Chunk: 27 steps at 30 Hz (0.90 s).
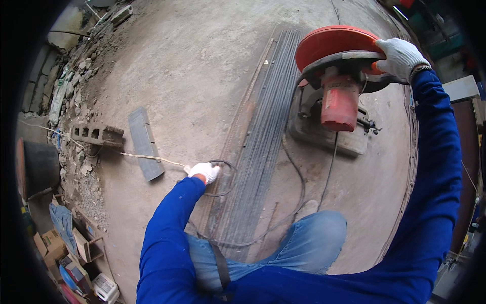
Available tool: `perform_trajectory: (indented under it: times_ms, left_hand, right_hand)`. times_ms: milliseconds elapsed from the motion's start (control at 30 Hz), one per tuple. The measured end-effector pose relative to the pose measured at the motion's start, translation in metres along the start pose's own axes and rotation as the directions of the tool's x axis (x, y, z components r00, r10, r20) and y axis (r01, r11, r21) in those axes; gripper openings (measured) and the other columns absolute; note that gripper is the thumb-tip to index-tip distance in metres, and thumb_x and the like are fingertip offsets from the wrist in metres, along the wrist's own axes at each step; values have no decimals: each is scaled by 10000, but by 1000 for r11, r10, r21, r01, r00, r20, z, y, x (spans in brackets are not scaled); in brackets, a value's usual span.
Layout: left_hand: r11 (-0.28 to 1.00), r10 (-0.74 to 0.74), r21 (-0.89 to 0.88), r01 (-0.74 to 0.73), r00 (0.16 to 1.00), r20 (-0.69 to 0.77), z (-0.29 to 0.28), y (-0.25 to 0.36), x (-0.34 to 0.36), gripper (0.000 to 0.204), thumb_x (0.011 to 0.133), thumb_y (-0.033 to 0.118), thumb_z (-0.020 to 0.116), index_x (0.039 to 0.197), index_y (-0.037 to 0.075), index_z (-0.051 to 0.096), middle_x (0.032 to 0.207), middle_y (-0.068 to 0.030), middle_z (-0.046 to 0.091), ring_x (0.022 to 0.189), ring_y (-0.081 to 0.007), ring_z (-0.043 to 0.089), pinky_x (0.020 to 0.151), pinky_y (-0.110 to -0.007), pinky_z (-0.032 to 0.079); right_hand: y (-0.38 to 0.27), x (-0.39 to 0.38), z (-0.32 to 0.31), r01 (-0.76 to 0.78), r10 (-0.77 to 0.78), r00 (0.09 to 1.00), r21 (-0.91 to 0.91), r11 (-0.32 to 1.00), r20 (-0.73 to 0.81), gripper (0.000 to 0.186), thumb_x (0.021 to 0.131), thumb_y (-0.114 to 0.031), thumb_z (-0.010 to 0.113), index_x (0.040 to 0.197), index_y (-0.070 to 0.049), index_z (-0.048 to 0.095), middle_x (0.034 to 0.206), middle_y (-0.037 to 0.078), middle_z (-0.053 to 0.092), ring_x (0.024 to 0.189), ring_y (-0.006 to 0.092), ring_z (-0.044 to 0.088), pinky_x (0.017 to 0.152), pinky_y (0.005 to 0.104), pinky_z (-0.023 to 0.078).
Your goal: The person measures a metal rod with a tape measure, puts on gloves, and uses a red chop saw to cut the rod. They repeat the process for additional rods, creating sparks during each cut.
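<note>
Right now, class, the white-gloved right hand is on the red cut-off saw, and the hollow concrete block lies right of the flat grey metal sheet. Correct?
Not quite: the hollow concrete block lies left of the flat grey metal sheet, as the head view shows. The right hand is on the saw.

Head view, taken by the left of two fisheye cameras worn side by side on your head. It faces down and slightly forward, past your jeans (pixel 318 238) to the floor (pixel 182 66). Your sleeves (pixel 172 218) lie near the lens; the saw (pixel 340 104) stands farther out, upper right. The frame is upright, its left yours; straight edges bend toward the rim.
</note>
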State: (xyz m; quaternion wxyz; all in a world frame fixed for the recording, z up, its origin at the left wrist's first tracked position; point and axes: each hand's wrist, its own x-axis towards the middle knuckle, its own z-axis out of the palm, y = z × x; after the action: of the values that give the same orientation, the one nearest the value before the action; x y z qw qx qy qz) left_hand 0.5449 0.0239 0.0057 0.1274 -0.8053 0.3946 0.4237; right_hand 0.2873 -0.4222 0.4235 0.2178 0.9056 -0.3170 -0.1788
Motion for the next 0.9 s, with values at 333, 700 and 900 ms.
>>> perform_trajectory:
  times_ms: [333, 700, 900]
  left_hand:
    - [971, -71, -239, 7, 963, -258, 8, -1, -18, 514, 949, 487, 513, 1101, 35, 706, 1110, -246, 703, 1093, -412, 655, 962, -466, 504]
    - [838, -383, -542, 58, 770, -510, 6, -49, -4, 364, 927, 347, 549, 1007, 29, 706, 839, -151, 737, 783, -273, 729, 738, -395, 562]
    - [790, -431, -570, 224, 865, -257, 35, -9, 21, 517, 941, 431, 467, 1280, 69, 613, 1252, -245, 651, 1170, -401, 624, 1006, -466, 489]
  right_hand:
    - [21, 41, -7, 64, -255, 852, 391, 918, 458, 355, 771, -282, 675, 982, -3, 738, 769, 128, 718, 607, 217, 694, 550, 363, 564]
    - [14, 39, -5, 134, -389, 827, 530, 837, 405, 273, 794, -126, 687, 1024, 21, 675, 700, 107, 681, 545, 198, 662, 488, 341, 523]
    - [9, 41, -8, 74, -375, 815, 563, 823, 442, 205, 808, -105, 665, 970, 21, 657, 687, 93, 676, 546, 191, 662, 470, 335, 520]
